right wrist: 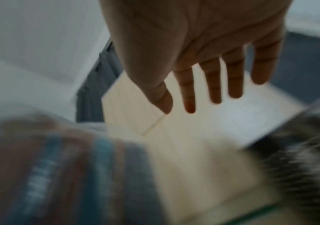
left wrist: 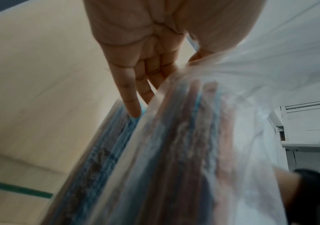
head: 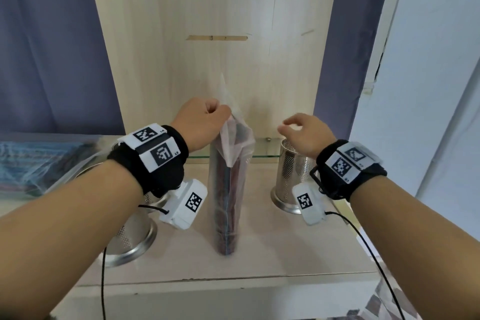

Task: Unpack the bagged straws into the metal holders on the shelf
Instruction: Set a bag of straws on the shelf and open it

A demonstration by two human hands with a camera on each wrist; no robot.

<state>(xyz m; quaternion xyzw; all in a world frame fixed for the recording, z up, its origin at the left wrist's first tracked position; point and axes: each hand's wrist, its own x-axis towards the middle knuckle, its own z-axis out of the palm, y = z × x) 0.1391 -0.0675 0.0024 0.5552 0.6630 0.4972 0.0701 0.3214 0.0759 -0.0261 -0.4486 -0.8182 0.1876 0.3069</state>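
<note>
Two bare forearms, each banded with a black wrist strap carrying white coded tags, are extended over a pale wooden shelf (head: pixel 272 254). Between them a clear plastic bag (head: pixel 228 189) packed with dark red and blue straws (head: pixel 235 179) is stood upright, its loose top pinched by the left hand (head: pixel 205 122). From the left wrist view, something hidden from the head camera is revealed: the left hand's fingers (left wrist: pixel 130 97) are slid down inside the bag's mouth against blue straws, while the thumb is pressed on the film outside. The right hand (head: pixel 306 132) is held apart from the bag, grasping nothing, its fingers relaxed and spread, as is confirmed in the blurred right wrist view. Beneath that hand a perforated metal holder (head: pixel 292 174), cylindrical with a flared base, is seen on the shelf; a second metal holder (head: pixel 132 236) is partly covered by the left forearm. A further bag of blue straws (head: pixel 33 163) is laid flat at far left. Behind the bag, a thin glass ledge (head: pixel 265 156) is fixed to the wooden back panel.
</note>
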